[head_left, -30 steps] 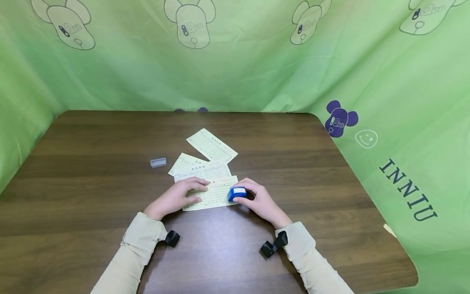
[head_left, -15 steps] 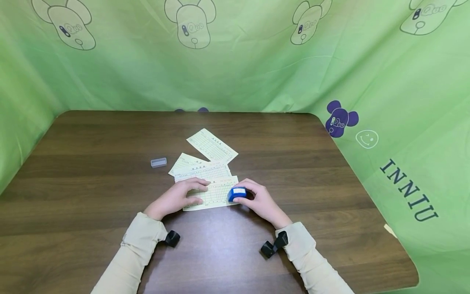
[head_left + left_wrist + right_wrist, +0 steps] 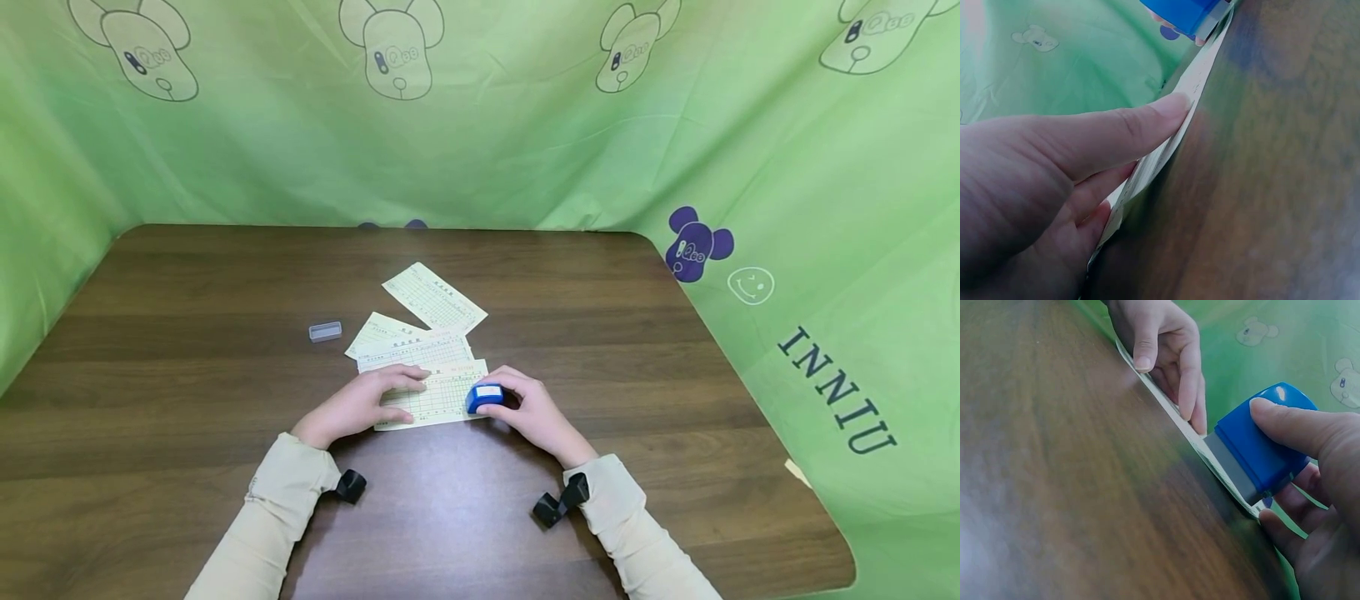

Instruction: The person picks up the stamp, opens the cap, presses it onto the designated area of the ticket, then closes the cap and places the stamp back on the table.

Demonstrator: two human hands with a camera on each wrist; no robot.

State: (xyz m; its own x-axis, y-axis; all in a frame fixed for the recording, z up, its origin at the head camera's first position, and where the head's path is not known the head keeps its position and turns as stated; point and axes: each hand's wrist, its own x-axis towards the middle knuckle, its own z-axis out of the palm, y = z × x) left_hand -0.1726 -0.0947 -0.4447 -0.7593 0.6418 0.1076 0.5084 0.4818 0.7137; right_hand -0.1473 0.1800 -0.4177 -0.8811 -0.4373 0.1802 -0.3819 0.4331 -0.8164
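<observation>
My right hand (image 3: 538, 412) grips a blue self-inking stamp (image 3: 484, 398) between thumb and fingers. In the right wrist view, the stamp's grey base (image 3: 1235, 470) stands on the right end of the nearest pale green printed slip (image 3: 444, 400). My left hand (image 3: 358, 406) rests on that slip's left part, thumb and fingers spread and fairly straight. From the left wrist view, the left thumb (image 3: 1141, 125) presses along the slip's near edge, and the paper bows slightly. The stamp's underside is hidden against the paper.
Behind the front slip lie more printed slips, one overlapped (image 3: 420, 352), one tilted at the left (image 3: 375, 332) and one farther back (image 3: 435, 296). A small clear cap (image 3: 325, 332) lies left of them. The brown table (image 3: 187, 375) is bounded by a green curtain (image 3: 487, 150).
Both hands and the stamp hold nearly the same positions. Only a very slight shift of the whole head view shows.
</observation>
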